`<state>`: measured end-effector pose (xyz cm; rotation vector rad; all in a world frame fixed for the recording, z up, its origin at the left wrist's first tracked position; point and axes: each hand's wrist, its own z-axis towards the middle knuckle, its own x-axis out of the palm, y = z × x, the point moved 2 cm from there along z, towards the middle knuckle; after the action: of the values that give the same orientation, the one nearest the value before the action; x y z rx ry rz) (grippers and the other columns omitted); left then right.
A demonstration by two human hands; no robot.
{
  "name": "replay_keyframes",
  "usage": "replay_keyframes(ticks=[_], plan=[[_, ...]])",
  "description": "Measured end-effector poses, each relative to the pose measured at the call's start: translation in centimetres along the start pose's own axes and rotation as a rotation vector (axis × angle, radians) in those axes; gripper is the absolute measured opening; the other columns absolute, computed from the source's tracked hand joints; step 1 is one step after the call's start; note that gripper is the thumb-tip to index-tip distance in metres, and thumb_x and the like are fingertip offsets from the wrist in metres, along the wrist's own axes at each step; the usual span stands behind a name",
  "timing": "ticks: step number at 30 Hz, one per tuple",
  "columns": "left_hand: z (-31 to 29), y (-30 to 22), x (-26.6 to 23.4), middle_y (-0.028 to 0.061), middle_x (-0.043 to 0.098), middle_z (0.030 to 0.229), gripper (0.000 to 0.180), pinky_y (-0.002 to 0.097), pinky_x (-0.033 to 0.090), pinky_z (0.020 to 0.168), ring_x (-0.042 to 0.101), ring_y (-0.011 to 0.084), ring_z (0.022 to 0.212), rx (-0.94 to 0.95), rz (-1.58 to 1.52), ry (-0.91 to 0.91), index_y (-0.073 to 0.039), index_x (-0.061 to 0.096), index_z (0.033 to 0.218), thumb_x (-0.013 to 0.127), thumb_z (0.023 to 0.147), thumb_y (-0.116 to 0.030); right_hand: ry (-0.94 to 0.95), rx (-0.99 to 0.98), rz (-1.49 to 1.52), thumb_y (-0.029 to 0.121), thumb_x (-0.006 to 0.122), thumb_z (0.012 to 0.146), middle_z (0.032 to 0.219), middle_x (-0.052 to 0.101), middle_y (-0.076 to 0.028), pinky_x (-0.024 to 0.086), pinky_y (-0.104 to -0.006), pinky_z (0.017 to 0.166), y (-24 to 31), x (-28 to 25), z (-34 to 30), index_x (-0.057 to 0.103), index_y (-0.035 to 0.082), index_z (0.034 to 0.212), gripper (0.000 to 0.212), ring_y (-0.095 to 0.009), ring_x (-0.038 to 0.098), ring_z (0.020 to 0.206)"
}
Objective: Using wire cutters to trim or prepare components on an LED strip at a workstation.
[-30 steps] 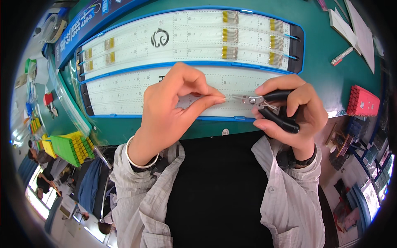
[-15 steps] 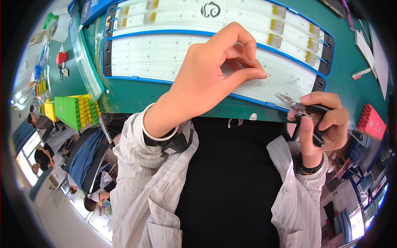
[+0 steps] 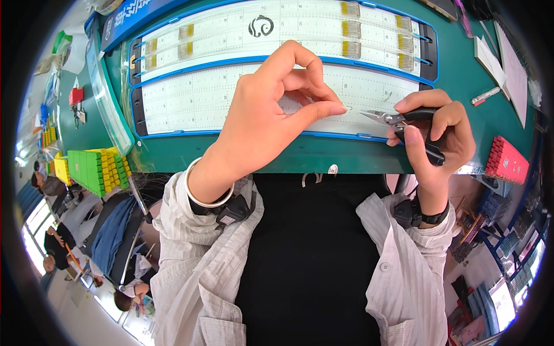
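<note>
My left hand [image 3: 271, 101] is closed in a pinch over the near white panel of a flat blue-framed case [image 3: 190, 104]. A tiny, thin, shiny piece [image 3: 348, 108] sticks out at its fingertips; its kind is too small to make out. My right hand [image 3: 435, 130] is wrapped round small black-handled pliers [image 3: 398, 118]. Their pointed metal jaws face left, just short of the left fingertips. A thin curved sliver [image 3: 388, 97] shows on the panel above the pliers. The case's far panel carries several clusters of fine metal pieces with yellow ends [image 3: 351, 30] along clear strips.
A green mat [image 3: 277, 164] covers the table. A long clear case with a green edge [image 3: 109, 98] lies left, near green and yellow blocks [image 3: 86, 170]. A red ridged block [image 3: 506, 160], a marker [image 3: 485, 96] and white sheets [image 3: 511, 75] lie right. People sit at far left.
The view has shifted, so the case appears farther left and lower. The pliers' tips have come up level with the left fingertips and closer to them. Both hands keep their grip.
</note>
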<state>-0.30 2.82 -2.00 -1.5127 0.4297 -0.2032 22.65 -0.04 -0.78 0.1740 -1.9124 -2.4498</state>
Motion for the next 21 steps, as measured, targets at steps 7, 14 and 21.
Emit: replay_keyframes(ticks=[7, 14, 21], plan=[[-0.05, 0.08, -0.07, 0.0136, 0.074, 0.085, 0.036, 0.0253, 0.054, 0.076, 0.07, 0.0132, 0.082, -0.008, 0.01, 0.008, -0.006, 0.041, 0.097, 0.071, 0.084, 0.008, 0.105, -0.025, -0.09, -0.008, 0.075, 0.075, 0.099, 0.066, -0.027, 0.057, -0.0251, 0.068, -0.16, 0.18, 0.51, 0.043, 0.004, 0.081, 0.035, -0.017, 0.066, 0.083], [-0.07, 0.23, -0.09, 0.0117, 0.074, 0.085, 0.033, 0.0265, 0.054, 0.077, 0.069, 0.0136, 0.084, -0.034, -0.017, -0.013, -0.006, 0.044, 0.094, 0.072, 0.084, 0.006, 0.061, -0.024, -0.069, -0.003, 0.078, 0.076, 0.102, 0.064, -0.029, 0.058, -0.0293, 0.071, -0.43, -0.08, 0.02, 0.044, 0.003, 0.083, 0.036, -0.021, 0.066, 0.082], [-0.25, 0.26, -0.13, 0.01, 0.074, 0.084, 0.031, 0.0266, 0.054, 0.077, 0.07, 0.0133, 0.083, 0.001, -0.019, 0.007, -0.005, 0.047, 0.096, 0.075, 0.084, 0.001, 0.101, -0.003, -0.103, 0.003, 0.081, 0.075, 0.103, 0.065, -0.028, 0.063, -0.0338, 0.069, -0.52, 0.12, -0.26, 0.043, 0.004, 0.079, 0.039, -0.024, 0.067, 0.089]])
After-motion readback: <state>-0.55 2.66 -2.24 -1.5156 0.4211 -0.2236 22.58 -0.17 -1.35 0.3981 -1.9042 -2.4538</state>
